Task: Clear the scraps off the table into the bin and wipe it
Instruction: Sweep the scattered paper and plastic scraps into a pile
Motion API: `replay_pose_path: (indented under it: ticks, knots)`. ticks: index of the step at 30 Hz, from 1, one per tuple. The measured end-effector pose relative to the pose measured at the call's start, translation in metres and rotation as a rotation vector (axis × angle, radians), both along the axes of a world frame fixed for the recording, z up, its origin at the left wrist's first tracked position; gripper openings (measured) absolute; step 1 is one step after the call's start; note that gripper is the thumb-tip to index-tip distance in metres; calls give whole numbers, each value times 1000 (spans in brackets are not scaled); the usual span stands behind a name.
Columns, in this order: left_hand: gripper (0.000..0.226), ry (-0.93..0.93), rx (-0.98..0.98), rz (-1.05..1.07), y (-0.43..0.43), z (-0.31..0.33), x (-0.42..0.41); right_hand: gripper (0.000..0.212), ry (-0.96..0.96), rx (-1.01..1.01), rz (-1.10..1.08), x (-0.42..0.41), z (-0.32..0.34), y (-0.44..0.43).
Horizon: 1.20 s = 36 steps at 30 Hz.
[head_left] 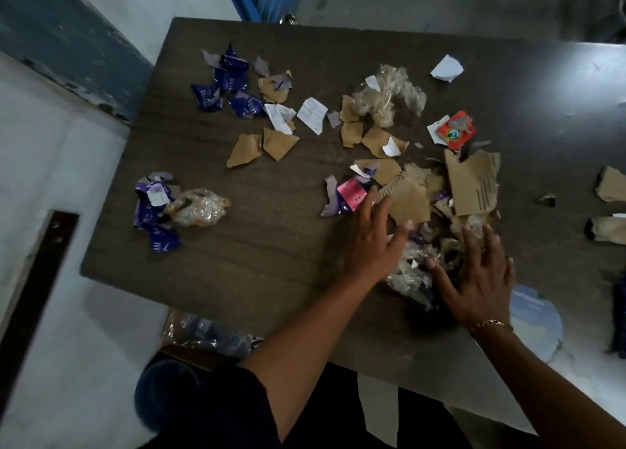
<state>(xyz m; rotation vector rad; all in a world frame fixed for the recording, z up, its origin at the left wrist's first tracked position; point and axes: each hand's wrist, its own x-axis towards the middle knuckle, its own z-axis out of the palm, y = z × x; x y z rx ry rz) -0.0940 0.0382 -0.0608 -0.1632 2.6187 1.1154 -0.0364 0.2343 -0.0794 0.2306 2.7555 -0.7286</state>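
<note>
Both hands lie flat on the scraps (410,204) near the right part of the table (271,262). The left hand (371,242) has its fingers spread, with the tips on torn cardboard just beside a pink scrap (352,192). The right hand (481,286), a bracelet (491,323) on its wrist, is also spread and presses on crumpled clear plastic close to the near edge. Neither hand pinches anything.

The heap between and beyond the hands is mostly cardboard, with a red packet (455,131) further off. Far of it lie a plastic wad (389,93) and a white paper (447,68). Blue wrappers (230,79) sit toward the far left corner, with brown and white bits between them and the wad. A separate clump of wrappers and plastic (162,208) lies near the left edge. More cardboard (613,184) lies at the right border of the view.

Bare tabletop runs in a wide band along the near edge, from the left clump to the left hand, and the far right of the top is also bare. The left edge stands close to a white wall. Below the near edge, left of the arms, the bin (210,337) holds plastic and wrappers.
</note>
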Motion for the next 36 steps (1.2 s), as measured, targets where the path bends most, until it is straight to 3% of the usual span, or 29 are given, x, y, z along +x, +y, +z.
replay_pose_path:
  ticks: [6, 11, 13, 16, 18, 21, 28, 36]
  knots:
    - [51, 352, -334, 297, -151, 17, -12, 88, 34, 59, 73, 2, -3, 10]
    - [62, 273, -545, 623, -306, 25, -17, 88, 54, 110, 47, 3, -12, 11]
    - [74, 212, -545, 702, -354, 25, -13, 88, 68, 131, 49, 4, -14, 10]
    - [70, 0, -452, 768, -392, 16, -14, 88, 73, 160, 44, 3, -16, 9]
    - [68, -65, -380, 747, -394, 6, -17, 89, 70, 178, 35, 3, -17, 8]
    - [64, -20, -331, 755, -371, -10, -22, 90, 77, 189, 39, 4, -17, 8]
    - [60, 32, -217, 677, -262, -18, -32, 90, 77, 183, 34, 5, -14, 9]
    - [81, 3, -97, 511, -136, -19, -28, 91, 72, 152, 52, 5, -12, 11]
